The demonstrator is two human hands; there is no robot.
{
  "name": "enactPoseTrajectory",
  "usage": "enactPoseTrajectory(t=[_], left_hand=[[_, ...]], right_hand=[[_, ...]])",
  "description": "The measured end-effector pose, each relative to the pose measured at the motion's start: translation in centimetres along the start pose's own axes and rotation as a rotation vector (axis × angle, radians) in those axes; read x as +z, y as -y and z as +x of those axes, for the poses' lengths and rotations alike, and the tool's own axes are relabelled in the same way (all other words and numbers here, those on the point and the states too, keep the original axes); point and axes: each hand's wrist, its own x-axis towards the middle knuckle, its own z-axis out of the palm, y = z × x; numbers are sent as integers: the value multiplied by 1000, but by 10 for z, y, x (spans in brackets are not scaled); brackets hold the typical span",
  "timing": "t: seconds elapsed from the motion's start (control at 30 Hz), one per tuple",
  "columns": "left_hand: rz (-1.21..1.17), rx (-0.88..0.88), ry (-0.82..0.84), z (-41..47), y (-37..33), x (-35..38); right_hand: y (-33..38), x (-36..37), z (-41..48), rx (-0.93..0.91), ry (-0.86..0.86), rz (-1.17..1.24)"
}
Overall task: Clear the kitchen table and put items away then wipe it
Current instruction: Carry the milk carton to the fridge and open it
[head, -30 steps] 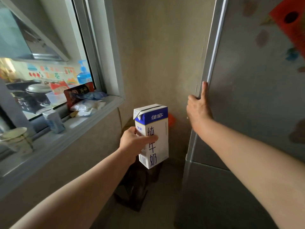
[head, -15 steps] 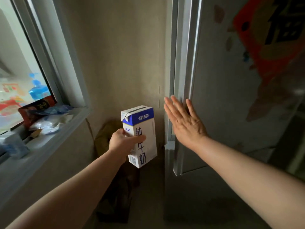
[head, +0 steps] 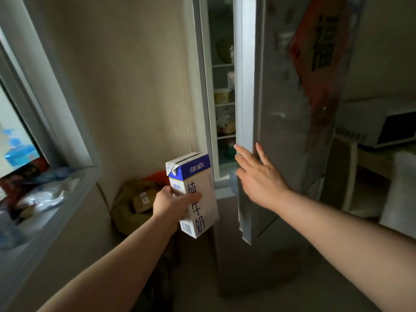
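Observation:
My left hand (head: 172, 202) grips a white and blue milk carton (head: 198, 183) upright, just left of the fridge opening. The grey fridge door (head: 290, 109) stands partly open, swung out to the right. My right hand (head: 258, 176) lies with straight fingers against the door's inner edge, at about the carton's height. Through the narrow gap I see fridge shelves (head: 222, 104) with several containers, among them a yellow tub (head: 221, 96).
A window sill (head: 56, 212) on the left carries bags and packets. A brown bag (head: 137, 201) sits on the floor in the corner below the carton. A red paper decoration (head: 319, 52) hangs on the door. A microwave (head: 387, 129) stands at far right.
The fridge door has swung further open, showing the shelves inside. My right hand has moved with the door edge, fingers straight. The carton stays in my left hand.

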Motion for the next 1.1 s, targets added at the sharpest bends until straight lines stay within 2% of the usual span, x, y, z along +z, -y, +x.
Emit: enactPoseTrajectory(t=[0.2,0.47,0.8,1.1], left_hand=[[-3,35,37,-18,-6,12],[66,74,39,-49,-9,33],[-18,34,48,-110,-19,71],[-64,55,142,-161,-39,114]], right_hand=[[-7,-18,-26,33,-29,0],[-32,-46,-73,29,42,8],[-73,-84,-149,64,78,-6],[-113,-99,-217,123,62,-27]])
